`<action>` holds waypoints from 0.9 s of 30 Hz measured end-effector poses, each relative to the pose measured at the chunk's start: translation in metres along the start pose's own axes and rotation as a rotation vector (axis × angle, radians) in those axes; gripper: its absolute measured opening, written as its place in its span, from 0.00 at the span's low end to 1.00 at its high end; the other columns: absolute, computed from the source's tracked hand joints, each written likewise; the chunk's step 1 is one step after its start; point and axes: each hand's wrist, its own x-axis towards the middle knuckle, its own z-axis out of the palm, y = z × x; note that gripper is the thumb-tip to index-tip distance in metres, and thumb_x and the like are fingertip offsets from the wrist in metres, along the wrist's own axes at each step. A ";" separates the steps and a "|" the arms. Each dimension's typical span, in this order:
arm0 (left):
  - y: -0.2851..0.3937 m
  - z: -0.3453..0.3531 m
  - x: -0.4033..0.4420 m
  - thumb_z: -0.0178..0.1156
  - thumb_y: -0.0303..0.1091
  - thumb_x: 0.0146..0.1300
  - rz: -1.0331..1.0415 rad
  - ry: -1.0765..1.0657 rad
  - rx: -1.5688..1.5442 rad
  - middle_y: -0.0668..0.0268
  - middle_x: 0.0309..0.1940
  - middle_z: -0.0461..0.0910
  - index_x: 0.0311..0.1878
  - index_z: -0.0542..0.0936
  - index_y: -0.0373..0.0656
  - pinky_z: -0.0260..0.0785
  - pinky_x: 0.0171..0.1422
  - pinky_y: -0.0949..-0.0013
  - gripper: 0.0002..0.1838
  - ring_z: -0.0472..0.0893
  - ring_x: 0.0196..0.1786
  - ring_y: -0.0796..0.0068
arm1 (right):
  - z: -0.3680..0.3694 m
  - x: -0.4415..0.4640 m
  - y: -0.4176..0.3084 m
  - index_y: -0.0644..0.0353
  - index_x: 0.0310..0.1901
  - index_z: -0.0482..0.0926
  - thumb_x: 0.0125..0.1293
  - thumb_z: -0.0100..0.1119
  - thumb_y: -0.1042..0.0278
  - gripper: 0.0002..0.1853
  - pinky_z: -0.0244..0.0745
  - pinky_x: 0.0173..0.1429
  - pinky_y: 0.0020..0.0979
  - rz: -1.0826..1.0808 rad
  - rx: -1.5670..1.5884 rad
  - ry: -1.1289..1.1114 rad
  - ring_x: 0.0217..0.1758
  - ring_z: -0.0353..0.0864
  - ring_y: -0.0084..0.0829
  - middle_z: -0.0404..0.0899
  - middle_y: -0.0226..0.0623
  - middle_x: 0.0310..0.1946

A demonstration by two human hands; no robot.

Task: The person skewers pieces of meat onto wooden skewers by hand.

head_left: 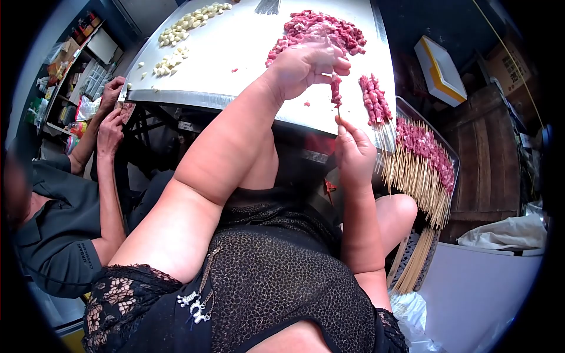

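My right hand [355, 152] pinches the lower end of a thin bamboo skewer, held upright at the table's near edge. Red meat pieces [336, 93] are threaded on the skewer above those fingers. Around its upper end my left hand [309, 66] is curled, slightly blurred, with the fingers closed at the meat. Just beyond that hand lies a heap of cut raw meat [326, 29] on the white metal-edged table [235, 53]. A few finished meat skewers [375, 100] lie side by side to the right, their bare sticks jutting over the edge.
A tray [456, 156] at the right holds many loaded skewers [426, 153]. Below it is a bundle of bare sticks [416, 265]. Garlic cloves [191, 23] lie at the table's far left. Another person's hands [110, 126] work at the left corner. A white-and-yellow foam box [438, 70] stands beyond.
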 end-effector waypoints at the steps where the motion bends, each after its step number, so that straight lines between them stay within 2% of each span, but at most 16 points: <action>1: -0.004 -0.001 0.001 0.46 0.31 0.69 -0.032 -0.016 0.028 0.47 0.45 0.78 0.50 0.72 0.32 0.74 0.56 0.59 0.13 0.79 0.52 0.56 | 0.003 0.001 -0.006 0.67 0.50 0.78 0.66 0.52 0.73 0.13 0.55 0.21 0.14 0.046 0.059 -0.004 0.17 0.60 0.11 0.68 0.21 0.19; 2: -0.004 0.002 0.000 0.46 0.31 0.69 -0.066 -0.033 0.056 0.47 0.45 0.78 0.50 0.72 0.32 0.73 0.56 0.59 0.13 0.79 0.52 0.57 | 0.004 0.003 -0.009 0.67 0.51 0.77 0.67 0.51 0.73 0.13 0.49 0.18 0.13 0.093 0.119 -0.008 0.15 0.55 0.09 0.65 0.19 0.18; 6: -0.007 0.009 -0.001 0.46 0.34 0.70 -0.126 -0.046 0.108 0.51 0.47 0.78 0.53 0.71 0.32 0.72 0.56 0.62 0.16 0.79 0.50 0.64 | 0.000 0.016 -0.002 0.67 0.52 0.76 0.68 0.50 0.71 0.14 0.49 0.17 0.14 0.073 0.154 -0.025 0.14 0.55 0.10 0.65 0.19 0.17; 8: -0.001 -0.004 0.001 0.49 0.39 0.69 -0.226 -0.045 0.148 0.60 0.48 0.78 0.59 0.69 0.35 0.71 0.57 0.62 0.21 0.78 0.52 0.68 | -0.001 0.015 -0.001 0.66 0.52 0.76 0.68 0.50 0.71 0.14 0.49 0.16 0.14 0.083 0.145 0.010 0.13 0.55 0.10 0.65 0.19 0.17; 11: 0.019 -0.036 0.029 0.55 0.41 0.66 -0.140 0.103 0.419 0.63 0.44 0.79 0.58 0.72 0.40 0.71 0.54 0.64 0.21 0.78 0.49 0.72 | -0.004 0.008 0.001 0.66 0.52 0.75 0.68 0.50 0.70 0.14 0.51 0.17 0.13 0.098 0.177 0.030 0.15 0.57 0.10 0.66 0.20 0.18; 12: 0.026 -0.037 0.041 0.58 0.38 0.63 -0.044 0.212 0.529 0.65 0.37 0.80 0.50 0.78 0.40 0.71 0.46 0.69 0.16 0.79 0.41 0.75 | -0.005 0.005 0.003 0.66 0.53 0.75 0.69 0.50 0.70 0.14 0.52 0.18 0.13 0.104 0.209 0.032 0.15 0.57 0.10 0.66 0.20 0.18; 14: 0.030 -0.055 0.083 0.57 0.34 0.62 0.080 0.291 0.995 0.64 0.33 0.82 0.50 0.79 0.39 0.71 0.45 0.74 0.15 0.80 0.36 0.77 | -0.005 0.001 0.003 0.66 0.53 0.75 0.69 0.50 0.71 0.14 0.52 0.19 0.13 0.100 0.247 0.032 0.17 0.58 0.10 0.66 0.20 0.19; 16: 0.032 -0.042 0.105 0.54 0.32 0.63 0.155 0.244 1.301 0.60 0.36 0.83 0.51 0.80 0.43 0.72 0.47 0.74 0.14 0.81 0.36 0.75 | -0.006 0.001 0.003 0.66 0.53 0.74 0.69 0.49 0.71 0.14 0.53 0.20 0.13 0.098 0.207 0.023 0.17 0.58 0.10 0.66 0.20 0.19; 17: 0.023 -0.038 0.120 0.52 0.31 0.63 0.201 0.259 1.386 0.59 0.42 0.82 0.53 0.79 0.47 0.72 0.51 0.69 0.15 0.82 0.40 0.70 | -0.007 0.001 0.004 0.66 0.53 0.75 0.69 0.49 0.72 0.14 0.53 0.20 0.12 0.102 0.213 0.015 0.17 0.58 0.10 0.66 0.20 0.20; 18: 0.020 -0.028 0.128 0.51 0.34 0.64 0.085 0.227 1.420 0.58 0.41 0.82 0.54 0.78 0.47 0.71 0.55 0.67 0.16 0.82 0.43 0.64 | -0.007 0.002 0.005 0.66 0.53 0.75 0.69 0.50 0.72 0.13 0.54 0.21 0.13 0.095 0.180 0.017 0.18 0.59 0.09 0.67 0.20 0.20; 20: 0.004 -0.024 0.150 0.54 0.41 0.64 0.125 0.103 1.817 0.53 0.50 0.77 0.58 0.74 0.44 0.66 0.61 0.61 0.21 0.76 0.53 0.60 | -0.008 0.002 0.006 0.66 0.52 0.75 0.69 0.50 0.72 0.13 0.55 0.23 0.13 0.089 0.141 0.020 0.20 0.60 0.09 0.67 0.20 0.21; 21: -0.009 -0.031 0.151 0.53 0.46 0.63 0.172 0.024 1.804 0.52 0.58 0.71 0.60 0.73 0.48 0.60 0.66 0.56 0.23 0.68 0.61 0.54 | -0.009 0.003 0.006 0.66 0.52 0.75 0.69 0.50 0.72 0.13 0.55 0.23 0.13 0.087 0.146 0.025 0.20 0.60 0.09 0.67 0.20 0.21; 22: -0.025 -0.039 0.146 0.53 0.48 0.63 0.200 0.002 1.936 0.55 0.59 0.70 0.57 0.75 0.53 0.61 0.66 0.56 0.21 0.66 0.63 0.54 | -0.010 0.003 0.006 0.66 0.52 0.75 0.69 0.50 0.72 0.13 0.55 0.23 0.13 0.089 0.167 0.025 0.20 0.60 0.09 0.67 0.20 0.21; 24: -0.028 -0.031 0.125 0.54 0.47 0.62 0.180 0.065 1.955 0.57 0.59 0.69 0.55 0.77 0.56 0.62 0.66 0.58 0.19 0.66 0.63 0.55 | -0.011 0.003 0.004 0.66 0.52 0.75 0.69 0.50 0.73 0.13 0.55 0.23 0.13 0.098 0.194 0.028 0.20 0.60 0.09 0.67 0.19 0.21; 25: -0.026 -0.032 0.118 0.55 0.46 0.61 0.199 0.068 1.939 0.57 0.53 0.73 0.51 0.80 0.51 0.66 0.61 0.58 0.18 0.70 0.59 0.56 | -0.012 0.003 0.003 0.66 0.52 0.75 0.69 0.50 0.73 0.13 0.55 0.23 0.13 0.088 0.181 0.028 0.20 0.60 0.10 0.67 0.20 0.21; 27: -0.022 -0.038 0.099 0.56 0.45 0.61 0.174 -0.009 1.938 0.57 0.50 0.75 0.49 0.80 0.49 0.67 0.58 0.57 0.17 0.71 0.56 0.57 | -0.014 0.002 0.003 0.66 0.52 0.75 0.69 0.50 0.73 0.13 0.55 0.23 0.13 0.096 0.177 0.023 0.20 0.60 0.10 0.67 0.20 0.22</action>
